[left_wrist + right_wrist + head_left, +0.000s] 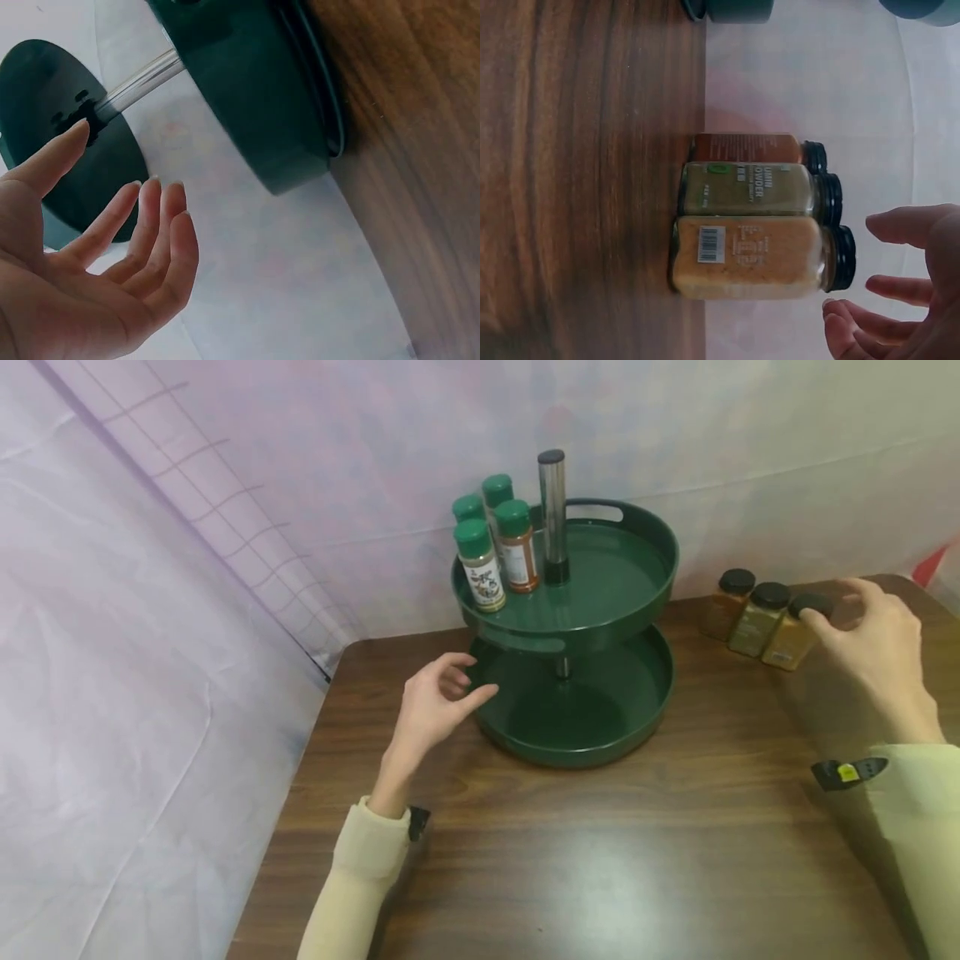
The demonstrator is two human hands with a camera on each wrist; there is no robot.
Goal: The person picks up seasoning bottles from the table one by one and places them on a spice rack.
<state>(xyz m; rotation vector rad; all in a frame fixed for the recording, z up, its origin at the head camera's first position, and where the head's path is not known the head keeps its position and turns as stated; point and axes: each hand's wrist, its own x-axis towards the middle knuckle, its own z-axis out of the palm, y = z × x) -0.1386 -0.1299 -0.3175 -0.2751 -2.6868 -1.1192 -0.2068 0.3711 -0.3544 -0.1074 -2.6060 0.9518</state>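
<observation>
My left hand is beside the left edge of the two-tier green turntable rack, thumb and fingers apart, holding nothing. On the rack's upper tray stand several green-capped spice bottles, grouped left of the metal post. My right hand is over the nearest of three black-capped spice jars, the yellow-orange one. In the right wrist view its thumb and fingers are spread just off the black cap. A greenish cumin powder jar and a red-brown jar stand beside it.
The wooden table runs back to a pale cloth backdrop. The rack's lower tray sits low on the table under the upper one. A red patch shows at the far right edge.
</observation>
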